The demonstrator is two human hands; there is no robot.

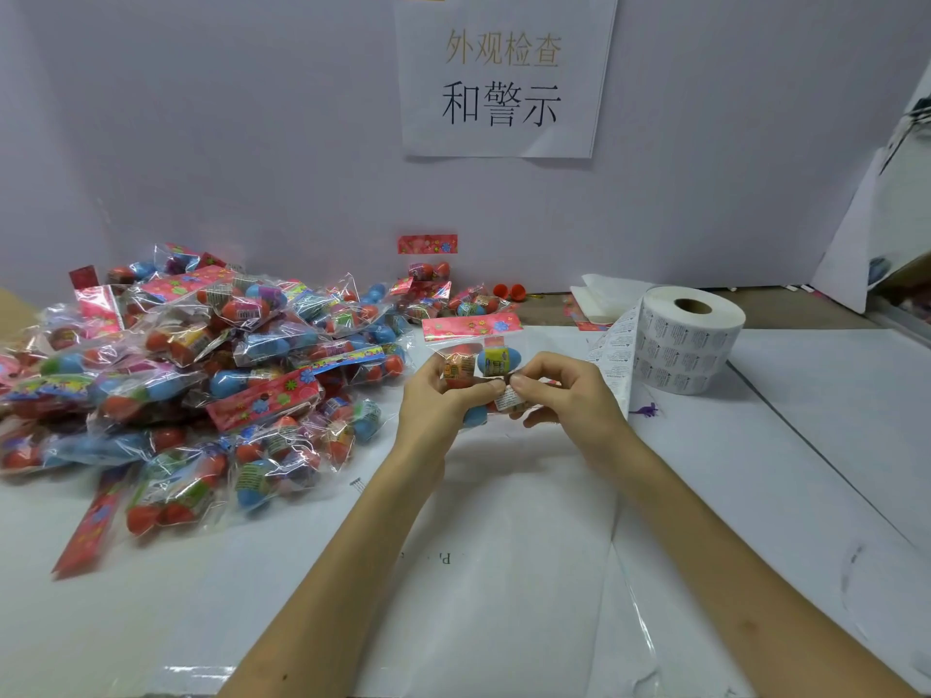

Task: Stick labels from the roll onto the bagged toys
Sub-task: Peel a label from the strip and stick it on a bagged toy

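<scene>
Just left of the white roll of printed paper labels (690, 340), which stands on end on the white paper-covered table (504, 571), both hands meet on 1 clear plastic bag (473, 357) of egg-shaped toys with a pink flowered card header. The left hand (443, 403) grips the clear plastic bag from its left side, fingers curled behind it and thumb across the front. The right hand (567, 395) pinches a small white printed label (506, 399) against the bag's lower part, its thumb tip touching the left thumb tip and its other fingers curled under. The header end points toward the wall, and a blue-and-yellow egg and a red egg show through the film. Whether the bag touches the table cannot be told.

A loose strip of labels (612, 362) hangs from the roll's left side, just behind the right hand. Near the roll's base, front left, lies a tiny purple dinosaur figure (647, 410). Well left of the roll, a large heap of bagged red and blue egg toys (201, 375) covers the table. Behind the roll to its left, 2 orange-red plastic half-shells (509, 292) sit by the wall. High above and left of the roll hangs a white paper sign with Chinese characters (504, 78).
</scene>
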